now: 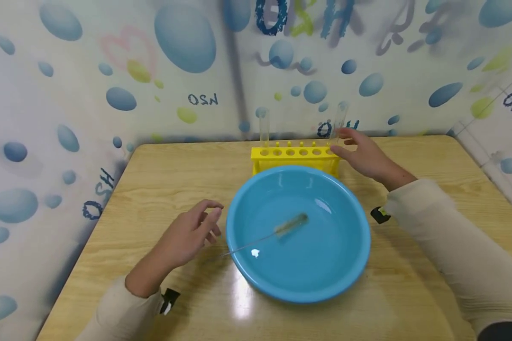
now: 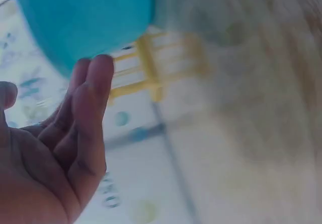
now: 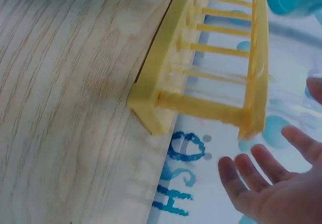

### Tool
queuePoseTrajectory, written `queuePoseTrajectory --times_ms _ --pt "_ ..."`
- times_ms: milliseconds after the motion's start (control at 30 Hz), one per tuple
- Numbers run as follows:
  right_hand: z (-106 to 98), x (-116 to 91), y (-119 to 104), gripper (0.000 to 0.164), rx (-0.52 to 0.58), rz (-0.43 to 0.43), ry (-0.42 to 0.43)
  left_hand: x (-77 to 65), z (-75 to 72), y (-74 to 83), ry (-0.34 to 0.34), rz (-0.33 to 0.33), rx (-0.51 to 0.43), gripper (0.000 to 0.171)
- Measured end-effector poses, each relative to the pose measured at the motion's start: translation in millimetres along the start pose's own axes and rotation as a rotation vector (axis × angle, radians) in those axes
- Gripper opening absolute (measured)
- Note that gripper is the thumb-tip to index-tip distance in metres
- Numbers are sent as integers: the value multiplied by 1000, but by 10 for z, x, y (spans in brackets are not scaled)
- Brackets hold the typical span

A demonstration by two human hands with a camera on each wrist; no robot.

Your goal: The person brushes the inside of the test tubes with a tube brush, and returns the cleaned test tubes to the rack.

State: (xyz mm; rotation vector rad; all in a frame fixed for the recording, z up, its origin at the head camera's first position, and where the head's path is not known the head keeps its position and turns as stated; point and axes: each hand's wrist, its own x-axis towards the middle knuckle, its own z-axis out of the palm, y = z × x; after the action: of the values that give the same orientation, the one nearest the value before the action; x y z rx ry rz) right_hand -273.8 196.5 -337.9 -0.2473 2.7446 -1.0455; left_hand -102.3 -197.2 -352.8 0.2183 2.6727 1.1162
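**Pale sleeves (image 1: 448, 241) foremost; blue basin (image 1: 298, 295), yellow rack (image 1: 296, 154) and tubes beyond**

Blue basin: one, round, on the wood-grained table (image 1: 187, 175) between the two forearms; a central place that probably keeps it within reach of either hand.

Brush (image 1: 291, 225): one, bristle head inside the basin, thin wire handle laid across the left rim. The overhang presumably leaves the handle easy to pick up. Depth of any water: cannot tell.

Left hand (image 1: 192, 232): empty, fingers loosely bent, thumb apart from them; just beside the basin's left rim, near the brush handle, a position that seems to suit taking it.

Yellow rack: one, six holes in a row, upright behind the basin. Its long side runs across the view, likely so that each hole can be reached.

Left tube (image 1: 264, 127): clear, near upright at the rack's left end.

Right tube (image 1: 341, 115): clear, at the right end, leaning outward.

Right hand (image 1: 367, 156): thumb and fingers spread wide at the right tube, apparently to steady or grasp it; contact cannot be told.

Backdrop (image 1: 187, 38): printed with blue drops and lettering.
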Motion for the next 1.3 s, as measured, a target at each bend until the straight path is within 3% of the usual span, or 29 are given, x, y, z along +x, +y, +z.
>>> queuePoseTrajectory --times_ms 100,200,267,333,500,633,767,867,1033,1300 --pt "52 24 -37 66 16 -7 48 -201 -6 138 89 -17 231 51" --pt "103 51 -59 55 21 -22 85 -388 47 265 89 -31 390 47" --pt "127 58 -71 50 23 -40 107 -468 95 320 65 -36 442 45" --pt "137 53 -82 47 22 -56 131 -500 141 341 31 -26 463 42" --pt "122 25 -99 46 14 -97 172 -489 216 326 -4 112 458 35" --pt "74 -16 -164 43 23 -150 210 -492 209 313 4 217 436 32" --pt "-17 -138 -311 41 63 -215 280 -499 165 326 31 279 423 30" --pt "-103 -302 -410 33 51 -304 351 -489 134 329 55 293 431 27" --pt "-193 -588 -508 28 -65 -469 454 -462 86 329 87 267 478 17" --pt "-16 -1041 -345 44 -253 -578 436 -410 41 340 130 272 570 13"
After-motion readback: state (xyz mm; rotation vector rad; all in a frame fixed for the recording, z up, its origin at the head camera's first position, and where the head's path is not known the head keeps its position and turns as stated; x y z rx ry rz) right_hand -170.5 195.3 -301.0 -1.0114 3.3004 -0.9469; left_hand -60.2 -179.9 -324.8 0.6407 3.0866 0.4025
